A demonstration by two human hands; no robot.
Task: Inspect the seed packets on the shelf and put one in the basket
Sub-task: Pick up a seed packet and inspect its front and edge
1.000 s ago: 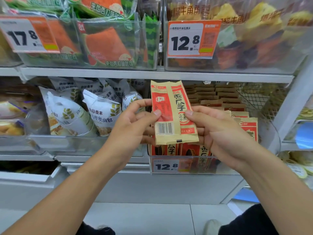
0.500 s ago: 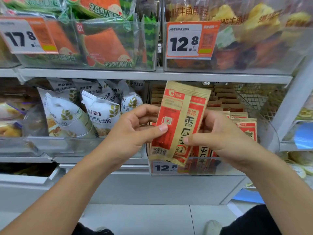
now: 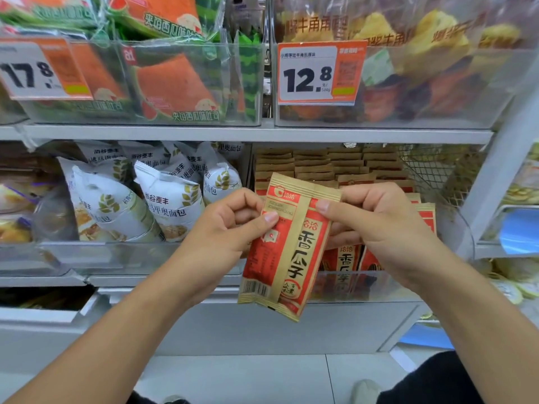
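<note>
A red and tan seed packet (image 3: 287,252) hangs upright in front of the shelf, tilted a little to the right at its top. My left hand (image 3: 230,228) pinches its upper left edge between thumb and curled fingers. My right hand (image 3: 376,223) pinches its upper right corner, thumb on the front. Behind them, a clear bin (image 3: 364,282) on the middle shelf holds several more of the same seed packets (image 3: 344,164) standing in rows. No basket shows in the head view.
White bread bags (image 3: 166,196) fill the bin to the left. The upper shelf (image 3: 233,132) carries bins of watermelon toast (image 3: 175,83) and croissant bags (image 3: 437,68) with orange price tags (image 3: 319,72). A wire mesh panel (image 3: 437,170) closes the right side.
The packet has been turned from nearly level with its barcode up front to hanging lengthwise. Both hands shifted their pinch toward its top edge, and it dropped lower in view.
</note>
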